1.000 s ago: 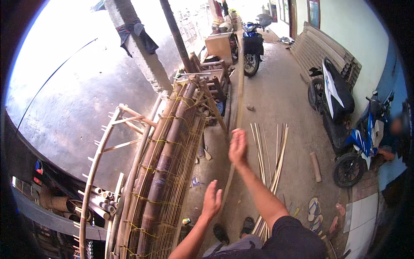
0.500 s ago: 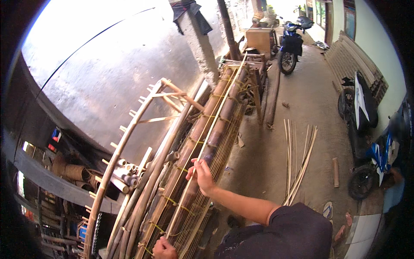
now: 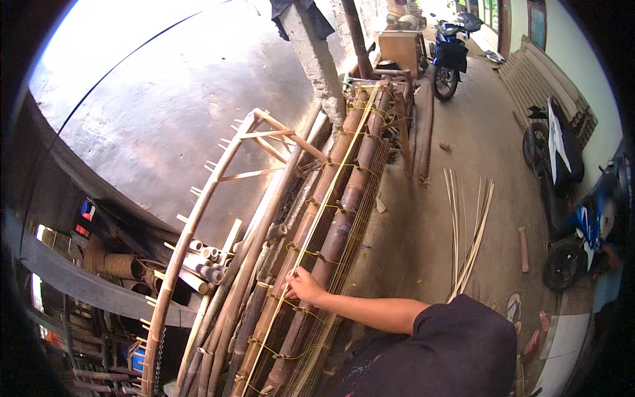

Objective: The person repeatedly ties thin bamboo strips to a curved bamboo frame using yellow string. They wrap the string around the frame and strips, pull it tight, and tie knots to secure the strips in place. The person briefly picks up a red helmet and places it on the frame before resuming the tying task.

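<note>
My right hand (image 3: 303, 286) is closed in a pinch on a long, thin, pale bamboo strip (image 3: 333, 189). The strip runs lengthwise along a rack of thick brown bamboo poles (image 3: 349, 198), which are tied round at intervals with yellow cord. Beside the poles, on the right, many fine strands (image 3: 370, 192) lie stretched out in parallel. My left hand is out of view, past the lower edge.
A ladder-like bamboo frame (image 3: 210, 182) with pegs leans on the left, near stacked bamboo tubes (image 3: 213, 270). Loose bamboo strips (image 3: 477, 231) lie on the floor to the right. Motorbikes (image 3: 447, 63) and corrugated sheets (image 3: 546, 83) stand along the passage.
My right hand has moved nearer and the strip has shifted left across the poles. My left hand has dropped out of view at the bottom. The view has turned slightly.
</note>
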Motion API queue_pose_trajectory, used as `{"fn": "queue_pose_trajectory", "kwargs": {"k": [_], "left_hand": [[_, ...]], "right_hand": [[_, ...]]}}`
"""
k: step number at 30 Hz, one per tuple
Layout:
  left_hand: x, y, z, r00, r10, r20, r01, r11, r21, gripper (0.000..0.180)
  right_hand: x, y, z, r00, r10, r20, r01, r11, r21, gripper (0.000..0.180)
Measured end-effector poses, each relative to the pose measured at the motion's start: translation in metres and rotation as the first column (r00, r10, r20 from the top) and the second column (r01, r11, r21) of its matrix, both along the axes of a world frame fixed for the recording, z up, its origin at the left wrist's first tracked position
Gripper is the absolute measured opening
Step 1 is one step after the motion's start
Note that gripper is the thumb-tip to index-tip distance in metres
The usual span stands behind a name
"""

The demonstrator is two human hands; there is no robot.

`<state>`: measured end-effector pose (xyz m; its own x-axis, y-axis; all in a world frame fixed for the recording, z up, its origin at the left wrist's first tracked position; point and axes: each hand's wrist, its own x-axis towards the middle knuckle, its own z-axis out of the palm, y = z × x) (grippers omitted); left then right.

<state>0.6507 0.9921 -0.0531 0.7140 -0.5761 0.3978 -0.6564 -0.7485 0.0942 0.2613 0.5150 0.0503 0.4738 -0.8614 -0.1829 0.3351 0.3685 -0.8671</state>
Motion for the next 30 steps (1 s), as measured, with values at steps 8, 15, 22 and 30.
{"fn": "queue_pose_trajectory", "kwargs": {"k": [8, 15, 22, 30], "left_hand": [[-0.016, -0.038, -0.012, 0.991, -0.041, -0.125, 0.035, 0.998, -0.053, 0.038], [-0.109, -0.173, 0.030, 0.931, 0.346, 0.115, -0.308, 0.915, -0.260, 0.023], [-0.266, -0.474, 0.052, 0.996, -0.035, -0.079, -0.006, 0.885, -0.465, 0.033], [-0.568, -0.795, 0.153, 0.563, -0.687, -0.458, 0.473, 0.723, -0.504, 0.035]], "right_hand": [[0.006, -0.027, -0.054, 0.920, 0.333, -0.208, -0.283, 0.930, 0.235, 0.031], [-0.106, -0.090, -0.055, 0.596, 0.704, -0.386, -0.758, 0.652, 0.017, 0.044], [-0.321, -0.243, -0.104, 0.819, 0.407, -0.405, -0.408, 0.909, 0.087, 0.034], [-0.467, -0.441, -0.036, 0.719, -0.354, -0.598, 0.049, 0.884, -0.465, 0.026]]}}
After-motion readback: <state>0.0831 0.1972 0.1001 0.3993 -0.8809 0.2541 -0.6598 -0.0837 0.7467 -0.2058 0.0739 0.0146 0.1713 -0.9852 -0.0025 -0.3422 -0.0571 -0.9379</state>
